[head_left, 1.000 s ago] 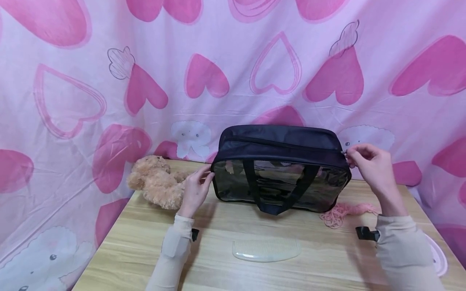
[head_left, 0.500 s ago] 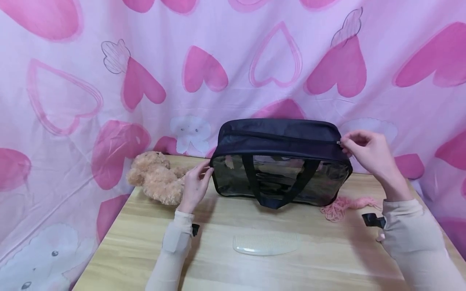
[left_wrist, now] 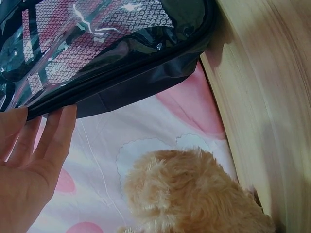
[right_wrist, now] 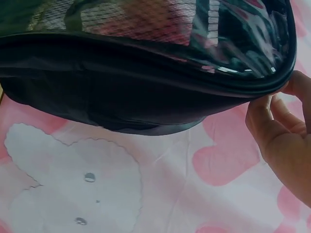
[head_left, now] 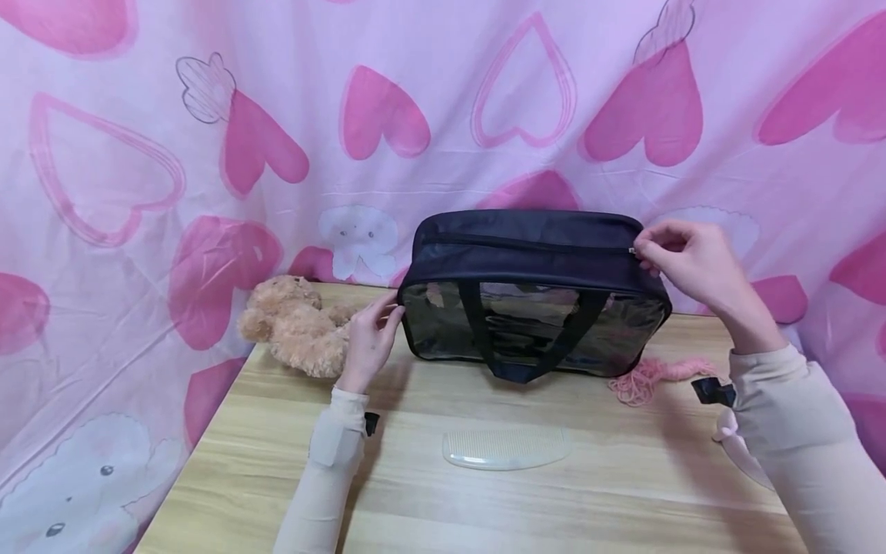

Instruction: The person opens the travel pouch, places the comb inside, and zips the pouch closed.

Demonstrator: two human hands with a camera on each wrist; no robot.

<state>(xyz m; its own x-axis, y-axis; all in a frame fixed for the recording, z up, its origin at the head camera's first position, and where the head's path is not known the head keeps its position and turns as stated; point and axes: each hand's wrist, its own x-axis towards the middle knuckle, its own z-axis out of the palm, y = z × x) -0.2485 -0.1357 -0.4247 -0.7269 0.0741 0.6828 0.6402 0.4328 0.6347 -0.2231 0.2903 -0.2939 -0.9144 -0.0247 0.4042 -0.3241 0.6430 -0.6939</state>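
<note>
Head view: the bag (head_left: 533,265) stands upright towards the back of the bench (head_left: 450,508), in front of the curtain (head_left: 443,115), its handle (head_left: 522,373) hanging down the clear front. Glare and dark reflections on that front make the inside hard to read. The left hand (head_left: 370,342) pinches the bag's left edge. The right hand (head_left: 692,258) pinches the zip pull (head_left: 632,250) at the right end of the top; the fingertips cover most of the pull. Just left of the left hand lies the toy (head_left: 304,338), furry and tan, its right end partly behind that hand. The yarn (head_left: 647,378) lies by the bag's lower right corner, and the comb (head_left: 505,449), pale against the wood, lies in front of the bag. A pale pink object (head_left: 744,450) is mostly hidden by the right sleeve (head_left: 796,415); what it is cannot be told.

Left wrist view: thumb and fingers grip the bag's edge. The bag runs out of frame at the top and left, and the bottom border cuts off the toy.

Right wrist view: the right hand, cropped by the right border, shows at the bag's corner. The zip pull cannot be made out here, and the bag's upper part is cut off.
</note>
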